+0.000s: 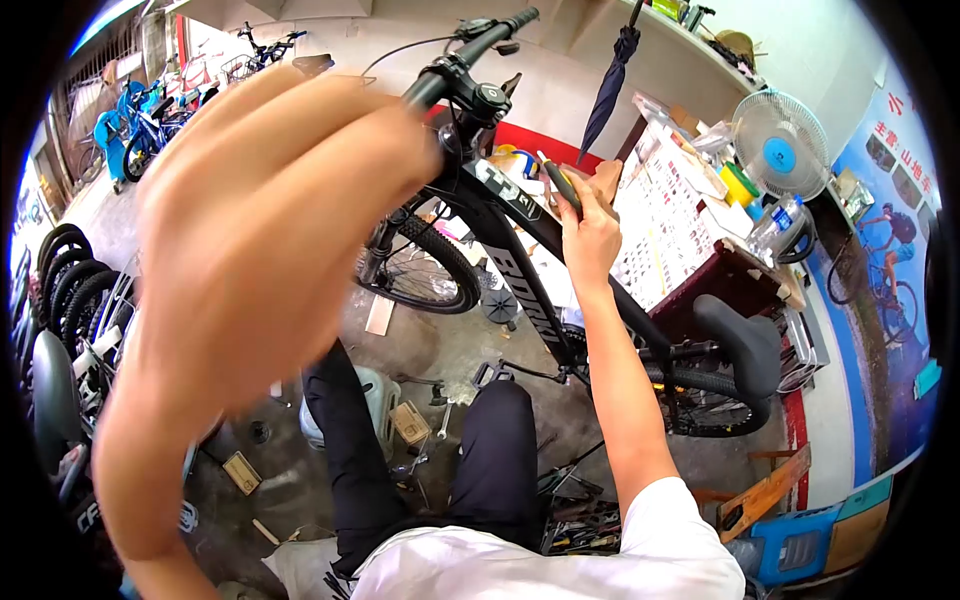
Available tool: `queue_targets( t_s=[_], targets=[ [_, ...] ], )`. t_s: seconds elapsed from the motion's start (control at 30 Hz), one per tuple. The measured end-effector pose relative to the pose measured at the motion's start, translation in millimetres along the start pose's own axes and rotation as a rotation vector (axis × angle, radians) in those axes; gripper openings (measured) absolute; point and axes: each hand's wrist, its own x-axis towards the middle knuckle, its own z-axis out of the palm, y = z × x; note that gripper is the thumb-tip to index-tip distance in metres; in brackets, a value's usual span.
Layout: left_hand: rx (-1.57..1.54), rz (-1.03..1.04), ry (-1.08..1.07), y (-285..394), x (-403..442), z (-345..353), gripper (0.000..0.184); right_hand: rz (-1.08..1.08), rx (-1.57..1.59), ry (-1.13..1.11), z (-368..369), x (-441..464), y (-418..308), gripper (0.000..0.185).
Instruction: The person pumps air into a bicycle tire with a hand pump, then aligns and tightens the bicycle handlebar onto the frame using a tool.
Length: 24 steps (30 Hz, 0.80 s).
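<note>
My left hand [270, 230] fills the left side close to the camera, blurred, with its fingers bent over and their tips hidden. It overlaps the view of the handlebar [490, 45]; I cannot tell whether it touches it or holds anything. My right hand [590, 235] is closed around a slim dark tool with a pale tip [562, 186], held above the top tube of a black mountain bike [520, 290]. The bike stands across in front of me, with its front wheel [430, 265] to the left and its saddle [738, 348] to the right.
Several tyres [75, 275] and bikes stand at the left. A grey-white stool [375, 410], small boxes [410, 423] and a wrench [445, 420] are on the floor by my legs. Behind the bike are a cluttered cabinet [665, 215], a fan [780, 145] and a hanging umbrella [613, 85].
</note>
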Motion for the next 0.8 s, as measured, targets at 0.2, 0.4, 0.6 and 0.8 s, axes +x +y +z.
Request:
queue_targets(
  t_s=[0.2,0.4,0.6,0.8],
  targets=[
    [0.024,-0.351,0.018,88,-97,-13,0.011,0.08,-0.012,-0.036,9,-8,7,0.028],
    [0.27,-0.318,-0.016,118,-115,38,0.005,-0.003,-0.014,-0.01,15,-10,15,0.029],
    [0.419,-0.194,0.011,103,-126,48,0.002,0.073,0.017,-0.062,7,-6,8,0.028],
    [0.506,-0.077,0.014,81,-134,43,0.002,-0.286,0.096,0.116,-15,68,19,0.027]
  ],
)
